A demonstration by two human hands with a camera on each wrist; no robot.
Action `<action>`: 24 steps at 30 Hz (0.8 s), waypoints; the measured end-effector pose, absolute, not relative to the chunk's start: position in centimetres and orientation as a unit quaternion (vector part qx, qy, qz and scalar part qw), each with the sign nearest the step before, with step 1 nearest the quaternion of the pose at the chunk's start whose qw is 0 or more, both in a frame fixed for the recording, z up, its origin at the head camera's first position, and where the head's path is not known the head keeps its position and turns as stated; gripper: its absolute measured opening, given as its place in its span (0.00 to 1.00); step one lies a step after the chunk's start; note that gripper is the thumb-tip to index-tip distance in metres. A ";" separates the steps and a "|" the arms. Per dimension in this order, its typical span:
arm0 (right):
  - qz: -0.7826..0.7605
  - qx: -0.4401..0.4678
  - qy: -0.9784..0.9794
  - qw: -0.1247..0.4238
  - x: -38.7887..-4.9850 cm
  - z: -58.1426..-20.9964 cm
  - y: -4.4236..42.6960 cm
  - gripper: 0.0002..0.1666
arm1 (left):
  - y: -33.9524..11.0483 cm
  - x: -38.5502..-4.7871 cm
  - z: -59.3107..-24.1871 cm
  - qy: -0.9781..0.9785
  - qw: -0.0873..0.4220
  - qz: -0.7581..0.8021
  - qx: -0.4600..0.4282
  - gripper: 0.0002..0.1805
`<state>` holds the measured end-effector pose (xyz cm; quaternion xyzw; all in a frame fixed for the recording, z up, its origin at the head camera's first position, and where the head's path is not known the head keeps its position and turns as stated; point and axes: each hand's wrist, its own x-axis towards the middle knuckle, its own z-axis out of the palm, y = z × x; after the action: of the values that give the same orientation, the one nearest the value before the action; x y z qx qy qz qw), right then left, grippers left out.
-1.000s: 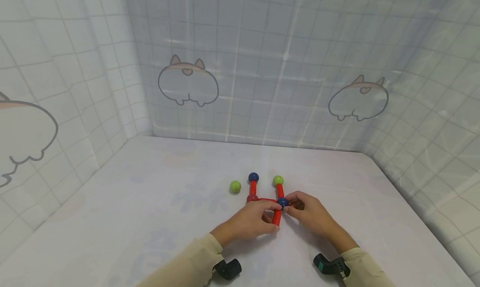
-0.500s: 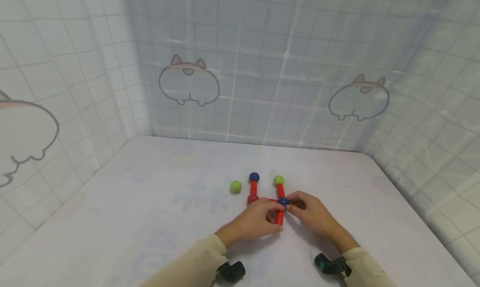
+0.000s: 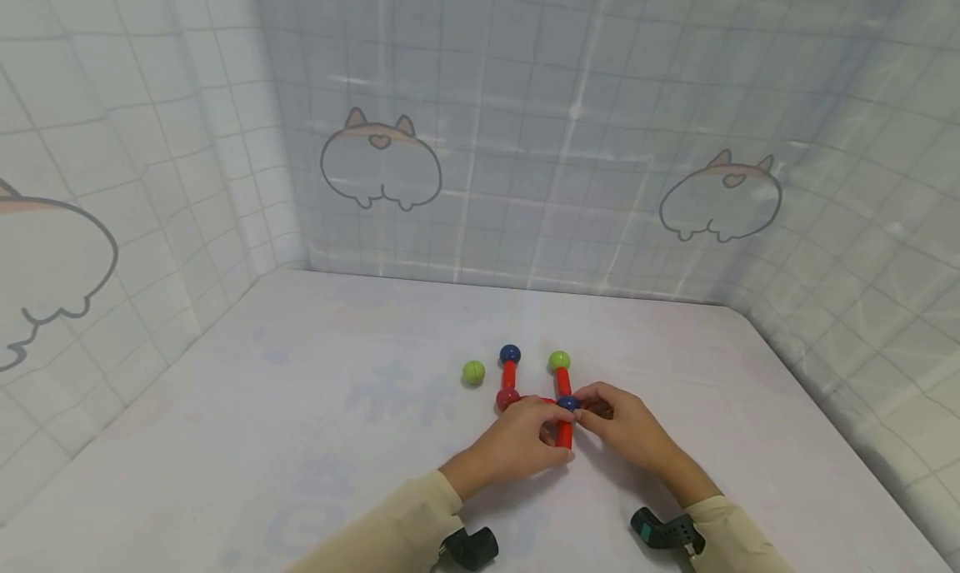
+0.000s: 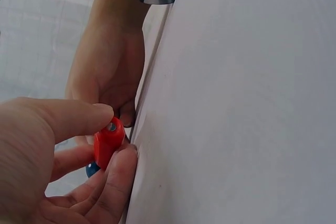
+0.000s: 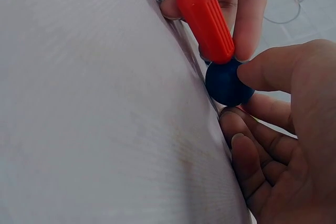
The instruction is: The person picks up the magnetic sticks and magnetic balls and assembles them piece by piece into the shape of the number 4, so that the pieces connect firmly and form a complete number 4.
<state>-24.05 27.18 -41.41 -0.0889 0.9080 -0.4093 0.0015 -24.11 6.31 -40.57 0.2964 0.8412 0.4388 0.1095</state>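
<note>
My left hand (image 3: 513, 444) pinches a red magnetic rod (image 4: 108, 142) between thumb and fingers. A metal dot shows at the rod's near end. Its far end meets a dark blue ball (image 5: 227, 85), which my right hand (image 3: 630, 431) grips with thumb and fingertips. From that ball one red rod (image 3: 562, 381) runs back to a green ball (image 3: 559, 360). Another red rod, partly behind my left fingers, runs left to a red ball (image 3: 507, 399). A further red rod (image 3: 509, 375) joins the red ball to a second blue ball (image 3: 510, 354).
A loose green ball (image 3: 473, 372) lies left of the joined pieces. The white table (image 3: 300, 406) is bounded by tile-patterned sheets (image 3: 495, 140) at the back and both sides. A dark wrist device (image 3: 663, 530) sits near my right cuff, and another (image 3: 471, 548) near my left.
My left hand has shifted slightly right, swinging the near rod's free end rightward. That rod now lies more nearly in line with the green-tipped rod. My right hand has stayed almost still.
</note>
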 end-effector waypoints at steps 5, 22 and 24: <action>-0.408 -0.086 0.909 0.001 -24.1 -41.7 27.2 0.13 | 6.3 -24.1 -40.7 0.844 0.098 0.431 0.304 0.22; -0.409 -0.080 0.909 -0.001 -24.2 -41.6 27.0 0.11 | 6.3 -24.2 -40.8 0.846 0.084 0.434 0.297 0.22; -0.410 -0.078 0.909 -0.001 -24.1 -41.5 26.9 0.11 | 6.3 -24.2 -40.7 0.847 0.079 0.432 0.298 0.22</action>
<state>-24.13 26.94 -41.54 -0.0784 0.9087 -0.4101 -0.0007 -24.15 6.27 -40.71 0.2978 0.8475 0.4322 0.0792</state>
